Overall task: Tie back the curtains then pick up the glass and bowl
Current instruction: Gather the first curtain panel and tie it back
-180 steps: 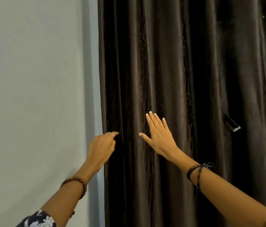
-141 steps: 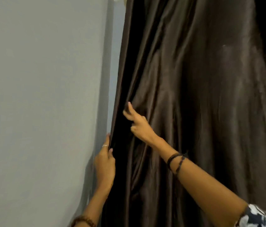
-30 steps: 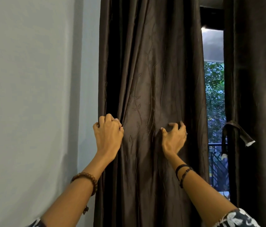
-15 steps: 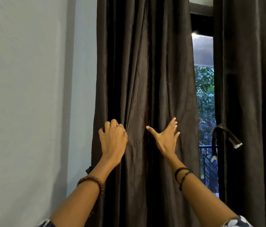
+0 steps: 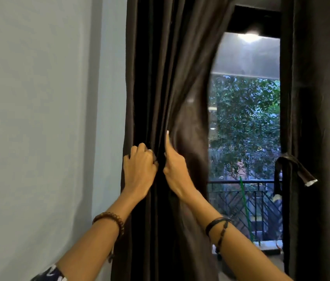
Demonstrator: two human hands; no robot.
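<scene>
Left hand [image 5: 140, 166] gripping bunched folds of left curtain [image 5: 160, 88], fingers curled, pinning gather against wall side. Right hand [image 5: 173, 164] pressing next fold inward, fingers seemingly tucked into cloth, so grasp is unclear. Likely compacting panel for tying. Right curtain [image 5: 322, 118] hanging with tie-back strap [image 5: 294, 169] dangling loose. Glass, bowl not showing.

Both arms raised, reaching forward and up, forearms converging. Left hand [image 5: 140, 169]: back toward camera, fingers curled, gripping fabric fold, ring on one finger, bead bracelet on wrist. Right hand [image 5: 175, 167]: just beside left, nearly touching, index finger extended up, other fingers hidden. Dark cord bands on right wrist.
</scene>
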